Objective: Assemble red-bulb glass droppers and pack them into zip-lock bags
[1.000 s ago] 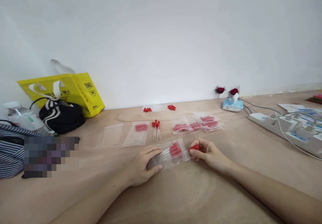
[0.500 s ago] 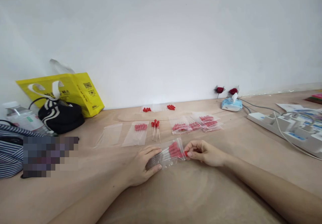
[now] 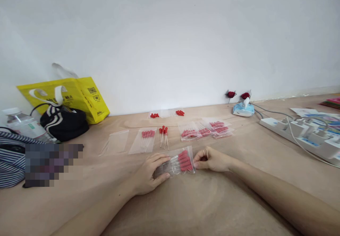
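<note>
A clear zip bag lies on the table in front of me, with several glass droppers in it, their red rubber bulbs towards the bag's right end. My left hand holds the left end of the bag down, thumb and fingers on either side of the glass tips. At the right end my right hand is closed, thumb and forefinger pinching the bag's edge. Just beyond the bag lie several loose droppers. Left of them is another zip bag with droppers on it.
Filled bags overlap farther right. Empty bags lie left. Loose red bulbs are near the wall. A yellow bag, a black cap and a bottle stand left; tissues and a power strip are right.
The red bulb that stuck out at my right fingertips is now level with the others inside the bag. My right hand has moved slightly left to the bag's edge.
</note>
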Action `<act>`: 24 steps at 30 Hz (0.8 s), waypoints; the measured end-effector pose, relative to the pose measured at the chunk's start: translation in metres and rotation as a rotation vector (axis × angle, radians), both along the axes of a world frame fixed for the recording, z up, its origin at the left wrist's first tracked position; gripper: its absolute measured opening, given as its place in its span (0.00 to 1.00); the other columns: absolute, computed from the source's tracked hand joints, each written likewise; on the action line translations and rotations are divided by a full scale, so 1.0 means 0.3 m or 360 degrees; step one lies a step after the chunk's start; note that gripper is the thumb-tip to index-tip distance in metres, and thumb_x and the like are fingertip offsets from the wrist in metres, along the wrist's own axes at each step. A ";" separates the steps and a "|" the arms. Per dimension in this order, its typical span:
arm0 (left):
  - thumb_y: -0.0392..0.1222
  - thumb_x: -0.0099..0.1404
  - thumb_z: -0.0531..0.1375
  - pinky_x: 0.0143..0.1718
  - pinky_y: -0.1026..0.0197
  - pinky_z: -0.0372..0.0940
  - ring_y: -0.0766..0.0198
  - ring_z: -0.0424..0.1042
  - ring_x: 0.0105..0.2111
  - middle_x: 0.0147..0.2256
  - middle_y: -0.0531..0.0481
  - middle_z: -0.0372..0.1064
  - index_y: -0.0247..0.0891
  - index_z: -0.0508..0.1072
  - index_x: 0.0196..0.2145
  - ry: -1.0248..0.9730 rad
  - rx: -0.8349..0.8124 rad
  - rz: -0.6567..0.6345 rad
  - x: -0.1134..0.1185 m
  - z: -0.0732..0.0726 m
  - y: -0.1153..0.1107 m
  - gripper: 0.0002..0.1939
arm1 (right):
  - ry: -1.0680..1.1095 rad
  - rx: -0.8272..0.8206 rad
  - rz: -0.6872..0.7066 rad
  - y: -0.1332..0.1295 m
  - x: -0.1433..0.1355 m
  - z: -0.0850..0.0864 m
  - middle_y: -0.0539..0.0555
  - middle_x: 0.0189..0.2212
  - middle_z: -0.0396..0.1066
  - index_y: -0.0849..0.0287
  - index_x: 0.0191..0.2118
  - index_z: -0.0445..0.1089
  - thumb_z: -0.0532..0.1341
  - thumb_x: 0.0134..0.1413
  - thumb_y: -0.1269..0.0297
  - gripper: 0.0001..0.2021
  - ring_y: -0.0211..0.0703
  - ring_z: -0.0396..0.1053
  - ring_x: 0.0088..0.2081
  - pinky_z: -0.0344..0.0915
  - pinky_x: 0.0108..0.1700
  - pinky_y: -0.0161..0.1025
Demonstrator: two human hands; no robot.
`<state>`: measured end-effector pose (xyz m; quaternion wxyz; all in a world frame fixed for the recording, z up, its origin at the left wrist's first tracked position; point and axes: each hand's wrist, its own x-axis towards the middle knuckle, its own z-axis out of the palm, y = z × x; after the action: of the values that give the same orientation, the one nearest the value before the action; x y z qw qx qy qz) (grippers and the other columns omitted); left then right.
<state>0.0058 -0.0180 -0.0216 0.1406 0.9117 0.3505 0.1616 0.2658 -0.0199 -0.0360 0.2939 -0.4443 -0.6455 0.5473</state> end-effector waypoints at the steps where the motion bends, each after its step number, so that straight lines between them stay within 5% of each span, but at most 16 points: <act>1: 0.45 0.59 0.55 0.51 0.51 0.56 0.56 0.60 0.50 0.50 0.45 0.61 0.41 0.62 0.50 0.0012 -0.0013 0.0000 0.000 0.003 -0.001 0.21 | -0.0023 -0.0016 -0.0086 0.000 0.002 0.006 0.44 0.13 0.58 0.62 0.23 0.68 0.64 0.35 0.50 0.18 0.28 0.52 0.15 0.51 0.18 0.29; 5: 0.46 0.59 0.55 0.51 0.49 0.55 0.55 0.59 0.51 0.51 0.44 0.61 0.41 0.62 0.51 0.0058 -0.0056 0.0002 -0.002 0.015 -0.007 0.22 | -0.0123 0.0045 -0.0437 0.018 -0.014 -0.008 0.44 0.15 0.59 0.61 0.24 0.64 0.62 0.37 0.48 0.18 0.29 0.53 0.16 0.50 0.17 0.29; 10: 0.45 0.60 0.54 0.51 0.52 0.56 0.57 0.59 0.50 0.51 0.45 0.61 0.41 0.62 0.51 -0.0014 -0.0051 -0.0064 -0.006 0.015 -0.012 0.20 | -0.0014 0.0109 -0.0354 0.041 -0.060 -0.035 0.45 0.15 0.59 0.61 0.19 0.60 0.65 0.34 0.54 0.16 0.30 0.55 0.18 0.51 0.20 0.30; 19: 0.41 0.62 0.51 0.49 0.55 0.57 0.60 0.62 0.47 0.46 0.46 0.64 0.40 0.66 0.45 -0.0201 0.0072 0.0106 -0.015 0.013 0.003 0.14 | 0.0333 0.0252 -0.0366 0.066 -0.027 0.072 0.42 0.16 0.55 0.59 0.23 0.55 0.61 0.39 0.48 0.19 0.29 0.51 0.19 0.47 0.21 0.30; 24: 0.42 0.61 0.52 0.48 0.55 0.58 0.60 0.63 0.46 0.45 0.47 0.65 0.40 0.68 0.43 -0.0184 0.0173 0.0263 -0.037 0.008 0.023 0.13 | 0.0569 -0.0002 -0.0487 0.078 0.011 0.092 0.41 0.16 0.53 0.58 0.23 0.54 0.63 0.37 0.50 0.19 0.29 0.50 0.18 0.50 0.21 0.30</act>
<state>-0.0052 -0.0110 -0.0193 0.0972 0.8751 0.4066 0.2437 0.2692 0.0036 -0.0083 0.4829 -0.4332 -0.5079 0.5666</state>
